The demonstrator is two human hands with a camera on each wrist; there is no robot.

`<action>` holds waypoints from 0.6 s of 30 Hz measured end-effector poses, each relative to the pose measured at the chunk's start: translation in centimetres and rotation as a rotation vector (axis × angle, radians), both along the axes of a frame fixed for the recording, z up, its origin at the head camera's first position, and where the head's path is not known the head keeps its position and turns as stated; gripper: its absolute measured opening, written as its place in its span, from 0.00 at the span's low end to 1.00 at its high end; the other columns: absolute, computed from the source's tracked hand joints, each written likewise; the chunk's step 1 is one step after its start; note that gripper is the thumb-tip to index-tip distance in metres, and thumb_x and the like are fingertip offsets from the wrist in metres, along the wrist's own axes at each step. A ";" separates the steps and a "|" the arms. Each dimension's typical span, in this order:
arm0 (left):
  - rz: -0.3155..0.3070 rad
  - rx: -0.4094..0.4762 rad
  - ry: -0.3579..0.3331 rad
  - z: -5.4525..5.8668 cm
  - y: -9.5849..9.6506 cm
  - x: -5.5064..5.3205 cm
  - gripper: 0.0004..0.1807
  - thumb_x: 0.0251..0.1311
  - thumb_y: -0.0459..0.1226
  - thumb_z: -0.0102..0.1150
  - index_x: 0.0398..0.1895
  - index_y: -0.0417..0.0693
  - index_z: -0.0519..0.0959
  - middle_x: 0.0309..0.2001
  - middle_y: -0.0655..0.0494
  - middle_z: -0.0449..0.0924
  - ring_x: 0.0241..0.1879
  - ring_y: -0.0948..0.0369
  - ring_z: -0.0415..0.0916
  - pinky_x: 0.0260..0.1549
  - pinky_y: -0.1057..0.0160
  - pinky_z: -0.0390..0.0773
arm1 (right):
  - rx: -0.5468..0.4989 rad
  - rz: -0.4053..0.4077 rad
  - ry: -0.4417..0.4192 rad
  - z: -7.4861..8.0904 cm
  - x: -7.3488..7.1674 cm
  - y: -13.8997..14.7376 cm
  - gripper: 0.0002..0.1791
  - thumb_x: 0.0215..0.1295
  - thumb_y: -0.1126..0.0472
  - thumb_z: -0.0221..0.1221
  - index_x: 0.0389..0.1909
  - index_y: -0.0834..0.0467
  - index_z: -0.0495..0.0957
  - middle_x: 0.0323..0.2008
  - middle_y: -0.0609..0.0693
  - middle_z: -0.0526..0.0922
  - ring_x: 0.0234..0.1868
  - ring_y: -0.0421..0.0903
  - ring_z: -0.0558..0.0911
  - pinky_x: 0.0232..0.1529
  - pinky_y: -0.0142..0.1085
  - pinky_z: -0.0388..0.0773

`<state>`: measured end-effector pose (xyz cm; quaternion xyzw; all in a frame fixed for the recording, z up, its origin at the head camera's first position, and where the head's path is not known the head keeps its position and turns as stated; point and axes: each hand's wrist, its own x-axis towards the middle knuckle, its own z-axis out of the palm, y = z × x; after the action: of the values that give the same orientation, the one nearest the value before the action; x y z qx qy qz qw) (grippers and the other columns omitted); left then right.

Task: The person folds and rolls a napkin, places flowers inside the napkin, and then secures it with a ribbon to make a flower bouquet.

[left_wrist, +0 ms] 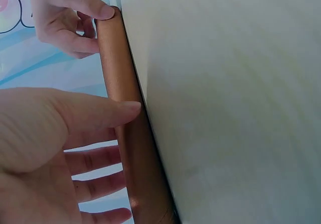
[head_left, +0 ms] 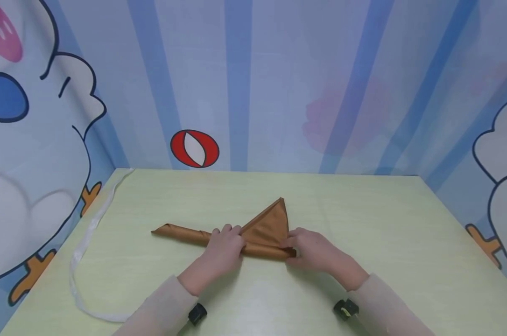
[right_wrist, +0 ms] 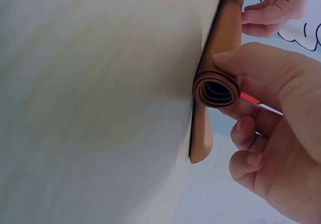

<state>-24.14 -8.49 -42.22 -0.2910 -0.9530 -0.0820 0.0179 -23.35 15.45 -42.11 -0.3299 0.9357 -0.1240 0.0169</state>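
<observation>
A smooth brown cloth (head_left: 264, 226), partly rolled into a tube, lies on the table; one triangular flap points away from me. My left hand (head_left: 224, 247) holds the roll near its middle. In the left wrist view its thumb lies across the tube (left_wrist: 118, 68), with the fingers on the far side. At the roll's right end, my right hand (head_left: 318, 249) grips it between thumb and fingers. The right wrist view shows the open spiral end of the roll (right_wrist: 216, 89) beside the right hand (right_wrist: 281, 98), and part of the flap below it.
The pale yellow-green table (head_left: 362, 210) meets a striped blue backdrop (head_left: 274, 84) at its far edge. A white ribbon-like strip (head_left: 79, 252) curves along the table's left side. Printed cartoon figures cover the side panels.
</observation>
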 end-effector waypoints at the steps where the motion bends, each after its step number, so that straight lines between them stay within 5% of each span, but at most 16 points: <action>1: 0.003 -0.002 -0.004 0.0 0.0 -0.1 0.02 0.51 0.30 0.65 0.27 0.46 0.84 0.30 0.55 0.72 0.30 0.57 0.62 0.30 0.57 0.64 | -0.006 0.006 -0.006 0.0 -0.1 0.0 0.15 0.55 0.62 0.68 0.43 0.62 0.84 0.36 0.49 0.83 0.36 0.41 0.77 0.38 0.35 0.76; 11: -0.044 0.006 -0.018 0.2 -0.8 0.4 0.06 0.54 0.32 0.64 0.22 0.49 0.80 0.24 0.59 0.69 0.26 0.59 0.61 0.29 0.59 0.60 | -0.150 0.072 -0.220 0.2 -0.2 0.1 0.12 0.57 0.66 0.60 0.42 0.61 0.85 0.36 0.48 0.86 0.34 0.37 0.79 0.39 0.32 0.76; 18: -0.064 0.044 -0.093 0.8 -1.3 0.9 0.09 0.57 0.32 0.62 0.20 0.48 0.78 0.22 0.60 0.67 0.25 0.60 0.59 0.29 0.60 0.56 | -0.137 0.072 -0.210 0.0 -0.1 -0.1 0.11 0.58 0.65 0.61 0.42 0.61 0.85 0.37 0.46 0.84 0.38 0.38 0.78 0.43 0.35 0.76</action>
<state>-23.27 -9.78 -41.43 -0.3168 -0.9410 -0.1169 -0.0226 -23.44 15.34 -42.07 -0.3487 0.9057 -0.2209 0.0965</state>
